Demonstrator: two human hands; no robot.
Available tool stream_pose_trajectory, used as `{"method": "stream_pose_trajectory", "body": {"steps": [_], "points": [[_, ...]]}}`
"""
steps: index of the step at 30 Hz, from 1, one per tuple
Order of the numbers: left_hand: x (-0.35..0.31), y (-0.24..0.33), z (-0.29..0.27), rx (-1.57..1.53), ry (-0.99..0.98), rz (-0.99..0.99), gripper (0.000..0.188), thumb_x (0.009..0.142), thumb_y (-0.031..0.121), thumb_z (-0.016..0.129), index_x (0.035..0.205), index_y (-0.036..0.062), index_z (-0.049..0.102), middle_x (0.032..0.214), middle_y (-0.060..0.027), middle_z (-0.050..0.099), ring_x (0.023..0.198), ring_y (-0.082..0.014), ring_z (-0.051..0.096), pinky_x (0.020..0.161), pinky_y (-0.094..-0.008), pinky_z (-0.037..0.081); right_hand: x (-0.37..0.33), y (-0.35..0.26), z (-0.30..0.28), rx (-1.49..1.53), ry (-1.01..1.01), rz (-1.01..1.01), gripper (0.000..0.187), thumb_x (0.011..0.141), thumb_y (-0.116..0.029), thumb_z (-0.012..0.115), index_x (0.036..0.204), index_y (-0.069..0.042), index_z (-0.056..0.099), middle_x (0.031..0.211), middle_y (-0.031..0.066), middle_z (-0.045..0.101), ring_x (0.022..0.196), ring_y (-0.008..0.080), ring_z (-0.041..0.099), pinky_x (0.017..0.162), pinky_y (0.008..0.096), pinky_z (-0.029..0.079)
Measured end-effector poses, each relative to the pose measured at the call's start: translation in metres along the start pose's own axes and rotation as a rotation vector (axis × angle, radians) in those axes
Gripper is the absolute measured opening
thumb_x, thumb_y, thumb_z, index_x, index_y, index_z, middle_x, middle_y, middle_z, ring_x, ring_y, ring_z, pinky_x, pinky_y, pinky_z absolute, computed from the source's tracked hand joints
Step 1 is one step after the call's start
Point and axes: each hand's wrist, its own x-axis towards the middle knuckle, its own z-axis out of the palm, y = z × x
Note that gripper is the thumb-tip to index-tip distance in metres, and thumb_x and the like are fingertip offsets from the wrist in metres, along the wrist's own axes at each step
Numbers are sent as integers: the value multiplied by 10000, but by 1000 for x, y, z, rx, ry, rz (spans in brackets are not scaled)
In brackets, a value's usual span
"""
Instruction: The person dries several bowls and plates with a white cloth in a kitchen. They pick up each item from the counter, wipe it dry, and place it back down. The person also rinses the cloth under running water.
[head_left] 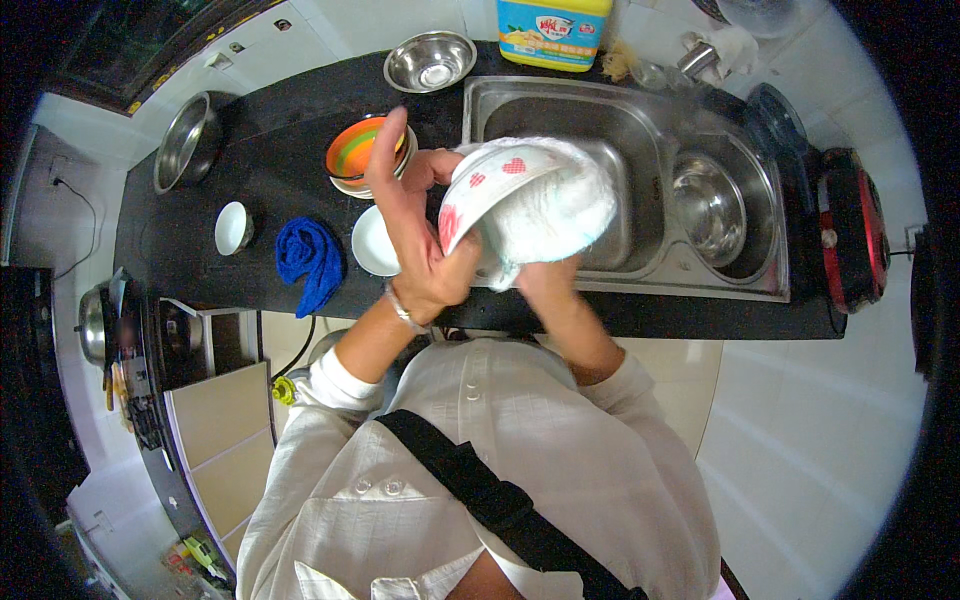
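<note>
My left hand (412,230) holds a white bowl (478,185) with red heart and pink patterns, tilted on its side above the sink's left edge. My right hand (540,275) is mostly hidden under a white cloth (560,205) that it presses into and around the bowl. Both hands are raised over the black countertop (250,160), in front of my chest.
A double steel sink (640,110) holds a steel bowl (708,205). On the counter lie a blue rag (310,258), a small white bowl (232,228), a white dish (372,243), stacked orange striped bowls (352,155), two steel bowls (430,60) (188,140) and a yellow container (555,30). A red-black appliance (850,235) sits at right.
</note>
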Motion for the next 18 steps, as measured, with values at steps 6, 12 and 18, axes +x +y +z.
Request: {"method": "stream_pose_trajectory", "body": {"steps": [6, 12, 18], "points": [[-6, -4, -2, 193, -132, -49, 854, 602, 142, 513, 1345, -9, 119, 1089, -225, 431, 882, -276, 515, 774, -358, 425, 5, 15, 7, 67, -57, 141, 463, 785, -222, 602, 1184, -57, 434, 1211, 126, 451, 1143, 242, 405, 969, 361, 310], [12, 26, -20, 307, -552, -296, 857, 557, 71, 519, 1358, 70, 213, 906, -192, 543, 774, -286, 566, 736, -361, 450, 57, -38, -47, -375, -609, -497, 448, 647, -186, 708, 1028, -9, 554, 999, 166, 589, 927, 318, 573, 833, 379, 435], [0, 7, -18, 110, -157, -181, 783, 537, 65, 479, 1291, 9, 275, 811, -119, 499, 704, -199, 511, 683, -282, 424, 30, -20, -23, -97, -273, -159, 525, 622, -197, 728, 1066, -6, 522, 1045, 163, 564, 976, 295, 548, 852, 370, 418]]}}
